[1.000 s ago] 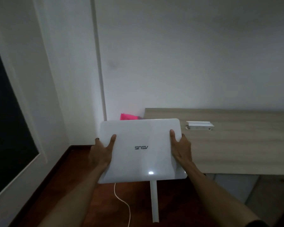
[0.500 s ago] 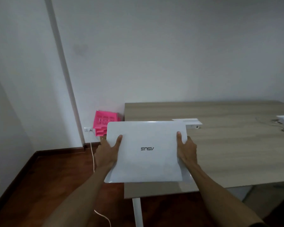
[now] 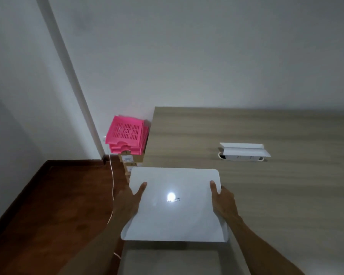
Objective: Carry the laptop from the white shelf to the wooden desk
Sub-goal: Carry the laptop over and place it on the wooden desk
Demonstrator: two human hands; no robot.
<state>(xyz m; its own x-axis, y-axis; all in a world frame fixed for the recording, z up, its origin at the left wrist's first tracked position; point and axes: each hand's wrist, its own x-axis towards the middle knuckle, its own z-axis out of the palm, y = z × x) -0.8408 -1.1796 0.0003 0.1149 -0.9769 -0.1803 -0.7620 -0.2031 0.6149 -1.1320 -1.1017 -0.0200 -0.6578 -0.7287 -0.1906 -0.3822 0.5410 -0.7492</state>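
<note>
A closed white laptop (image 3: 175, 213) is held flat, lid up, with a bright light glare near its logo. My left hand (image 3: 127, 203) grips its left edge, thumb on the lid. My right hand (image 3: 223, 202) grips its right edge the same way. The laptop hangs over the near left corner of the wooden desk (image 3: 266, 185), with its left side past the desk's left edge. I cannot tell whether it touches the desk top. The white shelf is not in view.
A white folded stand with a cable (image 3: 244, 151) lies on the desk beyond the laptop. A stack of pink plastic trays (image 3: 126, 135) on cardboard boxes (image 3: 130, 161) stands left of the desk against the wall. A white cord (image 3: 112, 187) runs down over the dark wood floor.
The view has closed in on the desk and tilted down. The laptop, held in both hands throughout, has moved from left of the desk to over its near left corner.
</note>
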